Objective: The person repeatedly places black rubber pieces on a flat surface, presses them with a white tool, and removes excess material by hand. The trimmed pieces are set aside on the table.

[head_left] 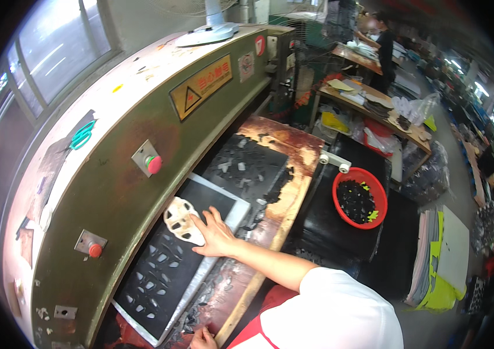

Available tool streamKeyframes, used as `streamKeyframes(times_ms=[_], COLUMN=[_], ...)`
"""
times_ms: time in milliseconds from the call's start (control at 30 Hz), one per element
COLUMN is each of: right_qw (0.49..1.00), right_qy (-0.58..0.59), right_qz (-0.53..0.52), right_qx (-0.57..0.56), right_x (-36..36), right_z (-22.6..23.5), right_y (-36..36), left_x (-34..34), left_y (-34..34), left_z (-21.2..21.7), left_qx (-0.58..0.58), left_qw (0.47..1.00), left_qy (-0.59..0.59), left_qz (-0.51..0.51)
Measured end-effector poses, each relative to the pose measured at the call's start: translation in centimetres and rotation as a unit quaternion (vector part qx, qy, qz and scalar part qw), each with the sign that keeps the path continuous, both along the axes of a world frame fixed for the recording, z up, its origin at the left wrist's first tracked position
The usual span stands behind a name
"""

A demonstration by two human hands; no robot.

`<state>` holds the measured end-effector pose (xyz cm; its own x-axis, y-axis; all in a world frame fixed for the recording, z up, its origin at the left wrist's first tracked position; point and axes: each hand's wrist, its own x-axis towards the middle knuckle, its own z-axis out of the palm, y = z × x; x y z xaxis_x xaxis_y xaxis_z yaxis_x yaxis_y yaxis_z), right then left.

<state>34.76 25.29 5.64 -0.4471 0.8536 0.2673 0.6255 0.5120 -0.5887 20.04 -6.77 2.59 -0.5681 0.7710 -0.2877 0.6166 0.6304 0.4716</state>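
My right hand (pixel 215 234) reaches across the work surface, its thumb and fingers at the edge of a pale, rounded cutting die (pixel 178 216) with several dark openings. This die rests on a black sheet (pixel 168 264) marked by several pale cut-out shapes. Beneath the sheet lies a white cutting board (pixel 236 213), tilted across the press bed. At the lower edge, my left hand (pixel 203 338) has curled fingers by the bed's wooden rim; what they hold is not clear.
A green press beam (pixel 122 125) with red buttons spans the left. More dark cut material (pixel 247 166) lies further along the bed. At right, a red basin (pixel 361 198) of black scraps stands on a black-covered surface, near stacked sheets (pixel 439 259). Another person (pixel 384 52) stands far behind.
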Motion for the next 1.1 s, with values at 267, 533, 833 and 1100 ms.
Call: streamKeyframes(times_ms=[267, 533, 833, 1100], right_qw=[0.997, 0.737, 0.302, 0.738], right_qy=[0.046, 0.477, 0.779, 0.516], right_qz=[0.037, 0.058, -0.061, -0.121], right_qx=[-0.048, -0.475, -0.546, -0.417], right_x=[2.0, 10.8, 25.6, 25.2], right_z=[-1.2, 2.9, 2.8, 2.0], right_y=[-0.8, 2.6, 0.5, -0.7], left_x=[2.4, 6.7, 9.7, 13.9], left_y=[11.9, 12.3, 9.5, 15.7], left_z=[2.0, 2.2, 3.1, 4.3], left_qx=[0.289, 0.079, 0.101, 0.211], left_qw=[0.945, 0.974, 0.970, 0.895], left_qy=[0.151, 0.168, 0.174, 0.182], left_qz=[-0.041, -0.130, -0.134, -0.348])
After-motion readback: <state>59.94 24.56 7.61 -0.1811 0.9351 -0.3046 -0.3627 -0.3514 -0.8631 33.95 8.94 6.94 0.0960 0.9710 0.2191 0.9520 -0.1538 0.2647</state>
